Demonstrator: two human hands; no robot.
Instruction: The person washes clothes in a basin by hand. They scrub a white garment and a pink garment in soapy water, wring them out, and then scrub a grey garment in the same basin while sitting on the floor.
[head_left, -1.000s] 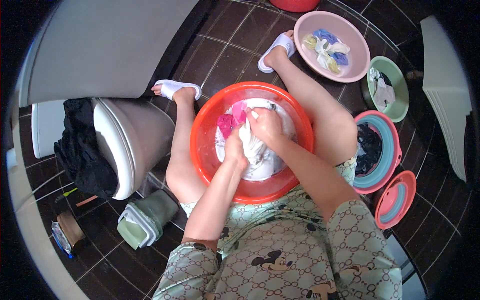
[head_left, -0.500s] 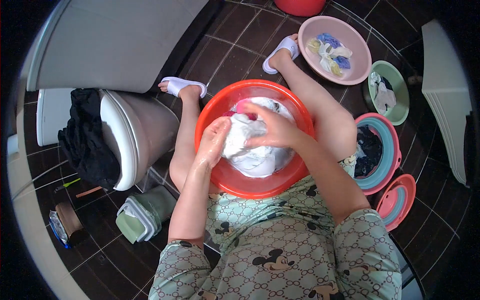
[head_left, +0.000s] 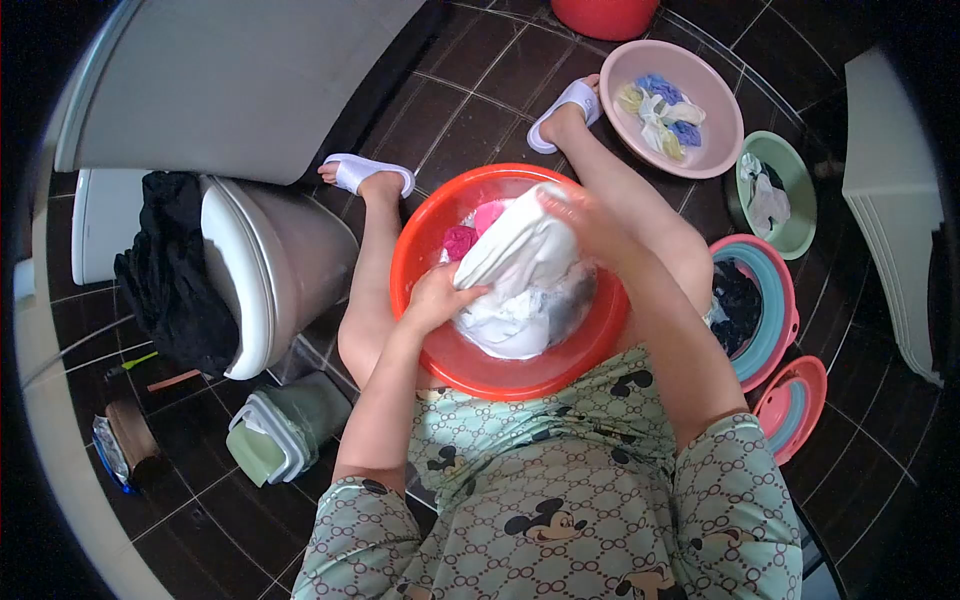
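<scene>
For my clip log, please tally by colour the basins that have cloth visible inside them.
Orange-red basin: 1
Pale pink basin: 1
Green basin: 1
Pink-and-blue basin: 1
Total: 4

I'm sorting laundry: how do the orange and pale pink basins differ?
The orange basin sits between the legs, under the left hand and right hand; the pale pink basin stands by the right foot. The orange basin holds white cloth and hot-pink cloth; the pale pink basin holds a blue, white and yellow heap. Both are round.
</scene>
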